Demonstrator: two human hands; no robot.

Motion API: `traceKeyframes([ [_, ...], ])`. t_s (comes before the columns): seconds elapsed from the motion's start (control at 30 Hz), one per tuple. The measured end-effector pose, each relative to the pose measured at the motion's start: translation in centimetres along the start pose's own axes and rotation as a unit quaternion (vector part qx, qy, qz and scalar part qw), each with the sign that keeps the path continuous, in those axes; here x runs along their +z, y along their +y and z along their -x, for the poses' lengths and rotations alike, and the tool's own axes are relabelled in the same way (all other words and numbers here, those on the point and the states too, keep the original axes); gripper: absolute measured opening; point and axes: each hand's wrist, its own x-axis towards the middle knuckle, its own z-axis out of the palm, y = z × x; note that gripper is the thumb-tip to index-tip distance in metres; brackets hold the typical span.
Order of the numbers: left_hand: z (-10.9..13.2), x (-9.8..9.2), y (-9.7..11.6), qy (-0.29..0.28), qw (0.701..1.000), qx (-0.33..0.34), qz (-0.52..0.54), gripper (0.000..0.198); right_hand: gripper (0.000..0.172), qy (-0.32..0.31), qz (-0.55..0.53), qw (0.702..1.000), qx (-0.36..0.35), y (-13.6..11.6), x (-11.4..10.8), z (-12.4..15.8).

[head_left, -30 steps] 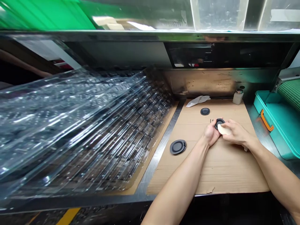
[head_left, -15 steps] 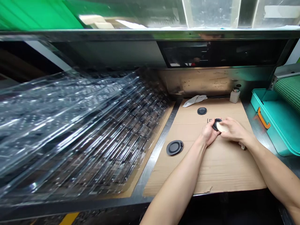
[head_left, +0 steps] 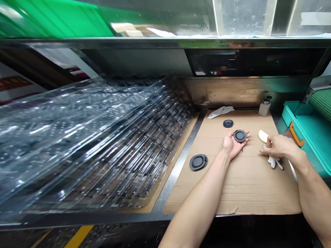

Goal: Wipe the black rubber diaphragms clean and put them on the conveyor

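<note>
On the open palm of my left hand [head_left: 232, 145] rests a dark grey round disc-shaped cover [head_left: 240, 135], fingers curled lightly about its edge. My right hand [head_left: 280, 146] is off to the right with bent fingers at the edge of a white round pad [head_left: 263, 136], apart from the cover. A white glove or cloth [head_left: 275, 162] lies under and below that hand, partly hidden by it. On the cardboard sheet [head_left: 248, 193] are a small stack of similar dark covers [head_left: 198, 162] at the left and another single cover [head_left: 228, 123] farther back.
Stacked clear plastic trays [head_left: 108, 144] fill the left side. A white cloth [head_left: 221, 112] and a small bottle with a metal cap [head_left: 264, 107] stand at the cardboard's back edge. A teal bin [head_left: 305, 137] with an orange latch is at right, under a metal shelf [head_left: 165, 43].
My right hand has moved right with the white pad, away from the cover. My left hand has opened flatter beneath the cover. The view has shifted slightly.
</note>
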Motion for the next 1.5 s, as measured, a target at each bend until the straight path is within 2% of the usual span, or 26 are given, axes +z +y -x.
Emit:
traceKeyframes([
  [0.07, 0.0, 0.1, 0.0, 0.0, 1.0, 0.001, 0.004, 0.036, 0.024, -0.039, -0.021, 0.997, -0.057, 0.0, -0.2, 0.3],
  [0.13, 0.0, 0.1, 0.1, -0.001, 1.0, 0.003, 0.004, 0.035, 0.015, -0.026, -0.097, 0.988, -0.12, -0.3, -0.4, 0.4],
  [0.23, 0.2, 0.3, -0.1, -0.01, 1.0, -0.005, 0.0, 0.034, 0.023, 0.068, -0.206, 0.959, -0.181, -1.0, -0.5, 0.3],
  [0.33, 0.3, 0.4, -0.6, -0.028, 1.0, -0.004, -0.009, 0.034, 0.027, 0.178, -0.239, 0.929, -0.218, -2.0, 0.5, -0.3],
  [0.47, 0.2, 0.5, -1.8, -0.054, 0.998, 0.014, -0.015, 0.036, 0.023, 0.242, -0.233, 0.917, -0.213, -4.1, 3.3, -1.3],
  [0.57, 0.2, 0.5, -2.4, -0.057, 0.998, 0.018, -0.029, 0.038, 0.019, 0.24, -0.209, 0.924, -0.213, -5.5, 4.8, -1.5],
  [0.67, 0.4, 0.5, -2.5, -0.05, 0.998, 0.03, -0.04, 0.038, 0.02, 0.191, -0.16, 0.937, -0.246, -6.0, 4.9, -1.3],
  [0.8, 0.6, 0.5, -2.3, -0.044, 0.997, 0.044, -0.044, 0.037, 0.025, 0.184, -0.099, 0.965, -0.161, -5.8, 4.2, -0.9],
  [0.93, 0.5, 0.7, -2.5, -0.037, 0.998, 0.036, -0.043, 0.037, 0.025, 0.175, -0.093, 0.961, -0.193, -5.9, 4.0, -0.7],
  [1.07, 0.5, 0.9, -2.7, -0.03, 0.998, 0.043, -0.039, 0.036, 0.026, 0.19, -0.105, 0.965, -0.15, -6.3, 4.3, -0.8],
  [1.2, 0.6, 1.1, -2.8, -0.025, 0.998, 0.028, -0.048, 0.036, 0.024, 0.209, -0.126, 0.955, -0.171, -5.8, 4.6, -1.7],
  [1.3, 0.6, 1.0, -2.5, -0.031, 0.998, 0.015, -0.046, 0.036, 0.03, 0.296, -0.158, 0.938, -0.093, -4.1, 4.3, -2.6],
  [1.4, 0.7, 0.9, -2.2, -0.035, 0.998, -0.006, -0.042, 0.034, 0.032, 0.365, -0.217, 0.902, -0.079, -2.4, 3.6, -3.0],
  [1.5, 0.7, 0.9, -1.8, -0.04, 0.998, -0.012, -0.04, 0.037, 0.031, 0.347, -0.277, 0.891, -0.09, -1.9, 3.1, -2.7],
])
